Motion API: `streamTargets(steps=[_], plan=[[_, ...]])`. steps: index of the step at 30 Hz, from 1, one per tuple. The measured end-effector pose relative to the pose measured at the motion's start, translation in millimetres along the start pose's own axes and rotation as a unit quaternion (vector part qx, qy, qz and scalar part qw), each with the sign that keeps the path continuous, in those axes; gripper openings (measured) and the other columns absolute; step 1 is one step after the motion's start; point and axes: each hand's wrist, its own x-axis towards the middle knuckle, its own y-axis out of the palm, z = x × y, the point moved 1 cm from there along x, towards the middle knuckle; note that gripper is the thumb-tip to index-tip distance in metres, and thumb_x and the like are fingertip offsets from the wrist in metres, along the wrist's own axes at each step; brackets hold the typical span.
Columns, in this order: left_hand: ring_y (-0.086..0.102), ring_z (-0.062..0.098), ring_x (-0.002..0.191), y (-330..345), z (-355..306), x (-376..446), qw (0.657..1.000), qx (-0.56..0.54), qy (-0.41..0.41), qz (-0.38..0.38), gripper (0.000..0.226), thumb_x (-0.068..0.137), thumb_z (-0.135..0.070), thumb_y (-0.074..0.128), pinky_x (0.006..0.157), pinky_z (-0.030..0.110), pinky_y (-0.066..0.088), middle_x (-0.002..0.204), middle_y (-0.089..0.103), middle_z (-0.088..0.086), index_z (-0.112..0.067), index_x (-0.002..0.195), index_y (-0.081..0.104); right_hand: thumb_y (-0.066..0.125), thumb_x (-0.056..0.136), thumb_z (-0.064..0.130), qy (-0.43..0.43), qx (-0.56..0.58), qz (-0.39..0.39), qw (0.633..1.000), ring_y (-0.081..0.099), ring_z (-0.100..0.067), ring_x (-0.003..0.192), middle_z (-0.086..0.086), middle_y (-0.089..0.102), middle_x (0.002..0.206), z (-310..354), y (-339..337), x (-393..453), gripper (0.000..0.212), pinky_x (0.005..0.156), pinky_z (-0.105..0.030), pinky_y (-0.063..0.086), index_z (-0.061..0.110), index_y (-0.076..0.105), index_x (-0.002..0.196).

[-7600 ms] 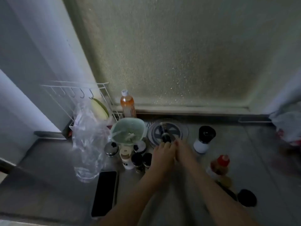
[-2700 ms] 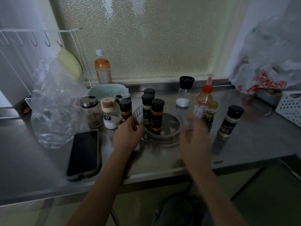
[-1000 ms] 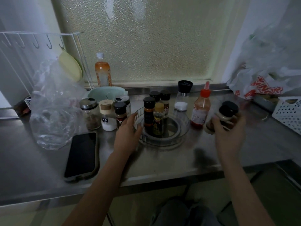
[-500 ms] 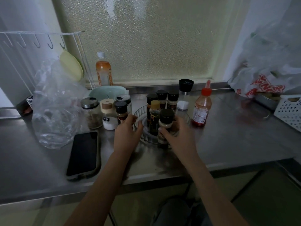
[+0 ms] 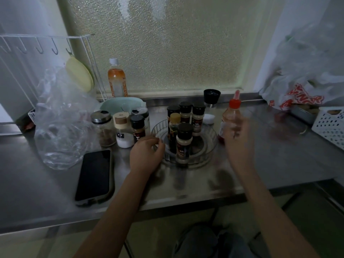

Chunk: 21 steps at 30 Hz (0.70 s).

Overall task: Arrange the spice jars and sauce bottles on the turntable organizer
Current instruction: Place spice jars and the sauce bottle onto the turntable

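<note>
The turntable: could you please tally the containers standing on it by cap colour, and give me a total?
Black-capped jars: 4
Yellow-capped bottle: 1
Total on the turntable: 5

A home kitchen: steel counter (image 5: 260,164), spice jars (image 5: 183,144), wire dish rack (image 5: 87,53) and frosted window (image 5: 167,43)
</note>
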Motion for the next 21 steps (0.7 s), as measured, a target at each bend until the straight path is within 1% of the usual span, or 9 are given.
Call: streamTargets(steps=[1, 3, 4, 6, 9, 11, 14, 17, 21], plan=[[0.065, 0.025, 0.083, 0, 1, 1, 1.0, -0.015, -0.007, 0.002, 0.016, 0.085, -0.01, 0.061, 0.066, 0.029, 0.048, 0.086, 0.073, 0.012, -0.003, 0.082, 0.075, 0.051, 0.092, 0.04, 0.021, -0.025, -0.03, 0.999, 0.058, -0.002, 0.096, 0.005, 0.06, 0.11, -10, -4, 18, 0.036, 0.078, -0.013, 0.047, 0.023, 0.046, 0.124], [0.065, 0.026, 0.091, 2, 3, 2, 0.999, -0.038, -0.023, 0.003, 0.019, 0.084, -0.009, 0.062, 0.073, 0.021, 0.042, 0.099, 0.072, 0.013, -0.004, 0.098, 0.073, 0.059, 0.086, 0.045, 0.092, -0.094, -0.008, 0.991, 0.046, -0.024, 0.126, -0.011, 0.046, 0.141, -32, -7, 51, 0.068, 0.103, -0.036, 0.041, 0.01, 0.033, 0.14], [0.063, 0.026, 0.098, 4, 5, 3, 0.998, -0.044, -0.032, 0.011, 0.025, 0.085, -0.01, 0.062, 0.075, 0.015, 0.036, 0.108, 0.07, 0.013, -0.005, 0.107, 0.07, 0.063, 0.082, 0.047, 0.126, -0.111, 0.019, 0.986, 0.041, -0.029, 0.131, -0.014, 0.04, 0.146, -42, -5, 63, 0.08, 0.107, -0.041, 0.037, 0.009, 0.028, 0.143], [0.059, 0.024, 0.106, 6, 7, 5, 0.997, -0.053, -0.039, 0.039, 0.035, 0.086, -0.013, 0.059, 0.078, 0.01, 0.031, 0.119, 0.065, 0.013, -0.005, 0.12, 0.062, 0.07, 0.076, 0.048, 0.164, -0.092, 0.067, 0.98, 0.046, -0.031, 0.126, -0.014, 0.045, 0.142, -53, 2, 78, 0.084, 0.103, -0.046, 0.041, 0.011, 0.032, 0.14], [0.051, 0.013, 0.098, 5, 7, 5, 0.991, -0.113, -0.03, 0.073, 0.047, 0.081, -0.02, 0.047, 0.072, 0.007, 0.032, 0.108, 0.058, 0.003, -0.006, 0.125, 0.054, 0.076, 0.071, 0.042, 0.161, -0.04, 0.101, 0.981, 0.06, -0.02, 0.105, -0.008, 0.062, 0.122, -61, 13, 83, 0.064, 0.089, -0.039, 0.05, 0.014, 0.051, 0.122], [0.046, 0.005, 0.103, 5, 7, 4, 0.984, -0.144, -0.041, 0.096, 0.052, 0.078, -0.021, 0.043, 0.079, 0.011, 0.033, 0.113, 0.051, -0.006, -0.014, 0.129, 0.047, 0.076, 0.069, 0.043, 0.152, -0.034, 0.092, 0.983, 0.061, -0.017, 0.095, -0.006, 0.065, 0.113, -61, 15, 79, 0.055, 0.082, -0.037, 0.052, 0.015, 0.054, 0.112], [0.044, 0.003, 0.108, 6, 9, 3, 0.979, -0.165, -0.032, 0.113, 0.052, 0.077, -0.018, 0.04, 0.087, 0.009, 0.033, 0.119, 0.049, -0.006, -0.02, 0.129, 0.044, 0.07, 0.066, 0.056, 0.126, -0.044, 0.0, 0.991, 0.063, -0.01, 0.085, 0.009, 0.065, 0.094, -47, 6, 64, 0.053, 0.072, -0.032, 0.052, 0.022, 0.054, 0.103], [0.044, 0.017, 0.119, 7, 9, 4, 0.98, -0.153, -0.009, 0.124, 0.055, 0.08, -0.016, 0.037, 0.098, 0.027, 0.034, 0.132, 0.049, 0.006, -0.015, 0.134, 0.041, 0.067, 0.063, 0.062, 0.081, 0.033, -0.108, 0.99, 0.06, 0.006, 0.074, 0.017, 0.063, 0.082, -23, -6, 43, 0.054, 0.066, -0.02, 0.049, 0.024, 0.056, 0.1], [0.039, 0.011, 0.119, 6, 6, 4, 0.987, -0.113, 0.024, 0.114, 0.053, 0.082, -0.012, 0.036, 0.096, 0.013, 0.024, 0.136, 0.046, 0.013, -0.008, 0.134, 0.041, 0.071, 0.066, 0.059, 0.037, 0.059, -0.017, 0.997, 0.06, 0.013, 0.067, 0.019, 0.064, 0.076, 9, 6, 9, 0.042, 0.053, -0.003, 0.042, 0.029, 0.057, 0.093]])
